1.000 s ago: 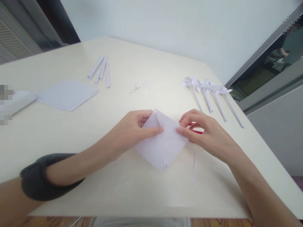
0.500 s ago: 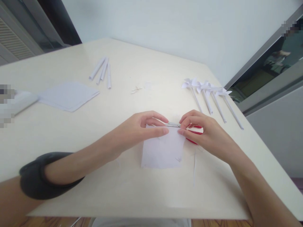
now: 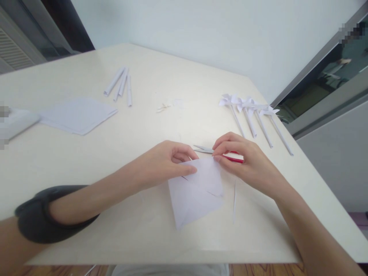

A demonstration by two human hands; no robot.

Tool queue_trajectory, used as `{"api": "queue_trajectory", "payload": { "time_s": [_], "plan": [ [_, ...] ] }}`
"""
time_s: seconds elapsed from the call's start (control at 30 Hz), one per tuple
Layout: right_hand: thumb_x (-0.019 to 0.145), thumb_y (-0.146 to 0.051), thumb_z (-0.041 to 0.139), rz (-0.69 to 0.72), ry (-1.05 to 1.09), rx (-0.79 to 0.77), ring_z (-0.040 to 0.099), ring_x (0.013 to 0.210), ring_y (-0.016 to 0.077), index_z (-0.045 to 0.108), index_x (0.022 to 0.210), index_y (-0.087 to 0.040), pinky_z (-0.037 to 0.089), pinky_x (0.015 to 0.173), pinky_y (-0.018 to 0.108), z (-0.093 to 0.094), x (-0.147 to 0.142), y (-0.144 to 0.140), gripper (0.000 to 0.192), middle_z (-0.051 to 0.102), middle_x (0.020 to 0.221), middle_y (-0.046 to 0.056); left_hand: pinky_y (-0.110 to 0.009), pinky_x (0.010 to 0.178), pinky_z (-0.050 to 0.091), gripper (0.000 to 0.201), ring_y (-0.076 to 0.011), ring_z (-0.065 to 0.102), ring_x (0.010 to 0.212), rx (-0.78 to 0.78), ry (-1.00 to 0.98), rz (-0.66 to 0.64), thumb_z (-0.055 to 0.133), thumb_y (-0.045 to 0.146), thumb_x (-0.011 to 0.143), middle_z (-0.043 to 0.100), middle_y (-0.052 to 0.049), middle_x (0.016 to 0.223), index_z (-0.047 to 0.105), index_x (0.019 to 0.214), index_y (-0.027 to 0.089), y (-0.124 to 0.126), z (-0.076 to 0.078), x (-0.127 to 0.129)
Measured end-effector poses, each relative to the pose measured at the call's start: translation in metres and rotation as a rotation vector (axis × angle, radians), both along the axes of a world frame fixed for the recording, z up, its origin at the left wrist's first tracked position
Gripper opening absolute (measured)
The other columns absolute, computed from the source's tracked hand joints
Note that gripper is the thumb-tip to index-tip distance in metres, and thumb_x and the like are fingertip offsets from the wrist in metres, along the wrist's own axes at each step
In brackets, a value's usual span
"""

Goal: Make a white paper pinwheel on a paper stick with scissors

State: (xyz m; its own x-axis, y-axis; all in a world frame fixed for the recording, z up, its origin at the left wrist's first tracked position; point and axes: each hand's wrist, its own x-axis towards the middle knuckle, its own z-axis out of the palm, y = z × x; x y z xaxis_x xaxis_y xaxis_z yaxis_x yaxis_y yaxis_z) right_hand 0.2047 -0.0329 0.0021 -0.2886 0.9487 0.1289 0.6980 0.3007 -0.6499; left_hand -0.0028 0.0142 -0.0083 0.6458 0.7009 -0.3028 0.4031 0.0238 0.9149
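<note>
A white paper square [image 3: 198, 191] with slits cut in it is held near the front of the table. My left hand [image 3: 175, 161] pinches its upper left part, thumb on top and fingers behind. My right hand [image 3: 235, 153] pinches the upper right corner between thumb and fingertips. Just beyond the paper lie scissors [image 3: 204, 150] with red handles, blades slightly apart and pointing left; my right hand partly covers them. A thin white strip [image 3: 234, 201] rests on the table to the right of the paper.
Several paper pinwheels [image 3: 250, 109] on sticks lie at the right. Rolled paper tubes [image 3: 123, 82] and a stack of paper sheets [image 3: 80, 115] are at the left. Small pale sticks [image 3: 163, 107] lie mid-table [image 3: 161, 80]. At the far left is a white package [image 3: 21, 120].
The paper has turned and its near corner now points toward me, with slits showing. The scissors behind it show more fully. My hands keep hold of the paper.
</note>
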Motion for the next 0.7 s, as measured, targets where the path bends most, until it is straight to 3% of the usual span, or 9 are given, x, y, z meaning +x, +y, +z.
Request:
{"api": "queue_trajectory", "payload": {
  "time_s": [0.3, 0.47, 0.57, 0.7],
  "plan": [
    [0.086, -0.014, 0.051, 0.044, 0.096, -0.078, 0.059, 0.082, 0.0146, 0.065, 0.076, -0.02, 0.048, 0.063, 0.027, -0.001, 0.001, 0.002, 0.019, 0.062, 0.095, 0.003, -0.029, 0.074, 0.05, 0.018, -0.0235, 0.068, 0.088, -0.083, -0.023, -0.135, 0.058, 0.023, 0.072, 0.073, 0.0, 0.092, 0.067, 0.088, 0.025, -0.001, 0.003, -0.001],
    [0.087, -0.015, 0.052, 0.071, 0.095, -0.06, 0.059, 0.085, 0.0146, 0.065, 0.076, -0.02, 0.046, 0.071, 0.029, -0.003, -0.006, -0.002, 0.018, 0.063, 0.092, 0.001, -0.027, 0.059, 0.049, 0.017, -0.024, 0.069, 0.076, -0.107, 0.107, -0.208, 0.056, 0.028, 0.073, 0.073, -0.002, 0.081, 0.069, 0.083, 0.023, -0.005, 0.007, 0.0],
    [0.09, -0.019, 0.048, 0.04, 0.082, -0.064, 0.058, 0.083, 0.0137, 0.064, 0.078, -0.019, 0.045, 0.071, 0.028, -0.002, -0.007, -0.001, 0.02, 0.063, 0.092, 0.002, -0.026, 0.057, 0.048, 0.015, -0.0243, 0.068, 0.073, -0.086, 0.126, -0.167, 0.055, 0.028, 0.073, 0.072, -0.002, 0.077, 0.069, 0.074, 0.022, -0.004, 0.006, -0.002],
    [0.09, -0.034, 0.047, -0.081, 0.065, -0.149, 0.058, 0.078, 0.0133, 0.062, 0.079, -0.019, 0.047, 0.065, 0.026, 0.002, -0.003, 0.001, 0.024, 0.063, 0.092, 0.003, -0.028, 0.062, 0.05, 0.012, -0.0261, 0.069, 0.081, -0.113, 0.044, 0.006, 0.059, 0.033, 0.072, 0.072, 0.0, 0.082, 0.067, 0.075, 0.024, -0.001, 0.005, -0.003]
  ]
}}
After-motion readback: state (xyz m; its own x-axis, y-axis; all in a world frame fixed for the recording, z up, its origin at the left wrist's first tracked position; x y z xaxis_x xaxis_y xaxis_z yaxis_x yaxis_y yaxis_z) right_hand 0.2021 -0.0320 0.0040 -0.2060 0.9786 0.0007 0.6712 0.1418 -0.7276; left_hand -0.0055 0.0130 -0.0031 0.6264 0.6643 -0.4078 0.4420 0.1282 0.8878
